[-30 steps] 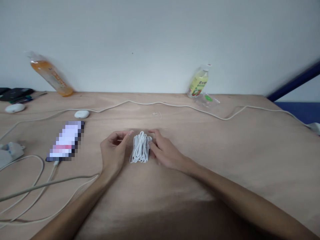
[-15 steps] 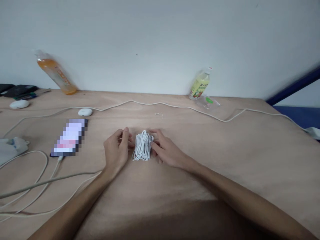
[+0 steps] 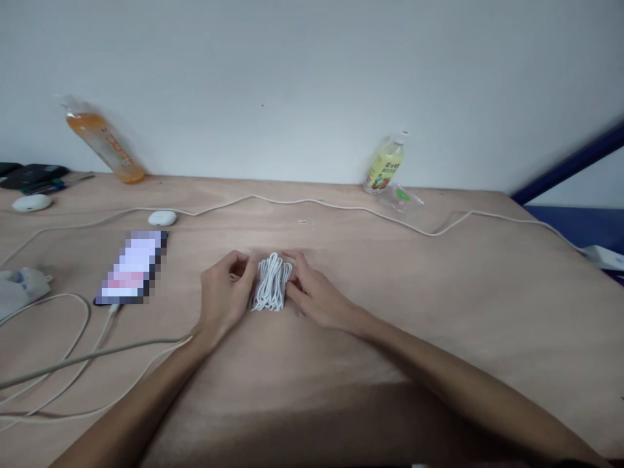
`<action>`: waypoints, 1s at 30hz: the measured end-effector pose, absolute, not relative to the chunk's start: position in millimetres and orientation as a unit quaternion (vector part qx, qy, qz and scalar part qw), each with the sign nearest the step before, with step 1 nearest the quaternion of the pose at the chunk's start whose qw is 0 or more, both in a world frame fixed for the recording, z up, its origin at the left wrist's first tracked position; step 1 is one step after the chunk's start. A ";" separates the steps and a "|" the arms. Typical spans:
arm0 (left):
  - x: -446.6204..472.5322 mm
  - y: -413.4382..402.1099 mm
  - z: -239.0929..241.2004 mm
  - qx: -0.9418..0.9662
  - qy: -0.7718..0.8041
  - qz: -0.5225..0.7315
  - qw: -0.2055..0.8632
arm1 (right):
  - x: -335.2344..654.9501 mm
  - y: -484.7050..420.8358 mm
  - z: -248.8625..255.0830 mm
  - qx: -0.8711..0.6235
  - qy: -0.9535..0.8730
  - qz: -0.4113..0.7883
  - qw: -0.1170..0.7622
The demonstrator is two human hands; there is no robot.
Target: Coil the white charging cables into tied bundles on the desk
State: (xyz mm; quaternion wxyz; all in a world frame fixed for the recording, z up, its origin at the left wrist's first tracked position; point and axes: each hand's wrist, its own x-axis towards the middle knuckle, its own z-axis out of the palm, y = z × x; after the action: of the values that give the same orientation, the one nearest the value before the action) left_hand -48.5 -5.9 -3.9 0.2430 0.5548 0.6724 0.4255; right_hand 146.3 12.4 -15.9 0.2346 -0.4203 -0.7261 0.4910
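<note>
A small bundle of coiled white cable (image 3: 270,282) lies on the wooden table (image 3: 400,305) at the centre. My left hand (image 3: 225,296) rests against its left side with curled fingers pressed on the coils. On the bundle's right side sits my right hand (image 3: 312,292), fingers curled and touching the loops. Both hands grip the bundle from either side while it rests on the table.
A phone (image 3: 131,266) with a cable plugged in lies to the left. An orange bottle (image 3: 102,140) and a yellow-green bottle (image 3: 385,162) lean by the wall. A long white cord (image 3: 341,207) crosses the table's back. Loose cables (image 3: 63,364) lie at the front left.
Both hands have closed in on the bundle, pressing it from each side. The left fingers moved from beside it onto the coils.
</note>
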 end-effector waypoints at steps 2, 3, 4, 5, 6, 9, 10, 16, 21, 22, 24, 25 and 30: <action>-45.5 -8.5 -1.5 0.571 0.668 0.419 0.230 | 144.2 12.1 -17.5 -0.418 -0.727 0.490 0.238; -43.8 -9.7 -0.9 0.576 0.665 0.414 0.235 | 143.5 11.8 -17.9 -0.417 -0.728 0.489 0.239; -42.2 -10.9 -0.7 0.581 0.663 0.407 0.240 | 143.2 11.5 -17.9 -0.416 -0.728 0.488 0.241; -40.7 -11.9 -0.9 0.588 0.663 0.396 0.241 | 143.2 11.2 -17.5 -0.416 -0.729 0.486 0.242; -39.4 -12.6 -1.4 0.598 0.663 0.384 0.236 | 143.5 10.9 -16.8 -0.415 -0.731 0.485 0.243; -37.6 -13.2 -3.4 0.600 0.672 0.373 0.222 | 144.6 10.5 -13.7 -0.416 -0.735 0.482 0.233; -37.5 -13.1 -3.7 0.597 0.675 0.374 0.218 | 144.9 10.4 -12.7 -0.416 -0.735 0.482 0.230; -40.1 -12.9 2.3 0.575 0.691 0.383 0.216 | 144.3 11.0 -11.8 -0.412 -0.727 0.496 0.237; -52.4 -9.0 16.1 0.542 0.770 0.303 0.144 | 142.8 13.9 -16.3 -0.434 -0.714 0.499 0.231; -54.9 -7.3 19.1 0.538 0.792 0.256 0.134 | 142.5 14.5 -16.7 -0.436 -0.711 0.501 0.231; -58.5 -3.9 24.4 0.539 0.818 0.154 0.132 | 142.0 15.5 -16.5 -0.441 -0.703 0.510 0.226; -59.5 -2.4 26.5 0.546 0.819 0.113 0.136 | 141.8 15.9 -15.9 -0.444 -0.698 0.516 0.222; -58.5 -1.5 28.5 0.569 0.810 0.041 0.136 | 141.5 17.0 -13.1 -0.457 -0.680 0.534 0.208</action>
State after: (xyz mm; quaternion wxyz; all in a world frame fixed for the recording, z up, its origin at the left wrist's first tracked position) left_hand -58.5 -1.5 28.5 0.1362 0.5692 0.8098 0.0409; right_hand 141.5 17.0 -13.1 0.2084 -0.4572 -0.6802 0.5337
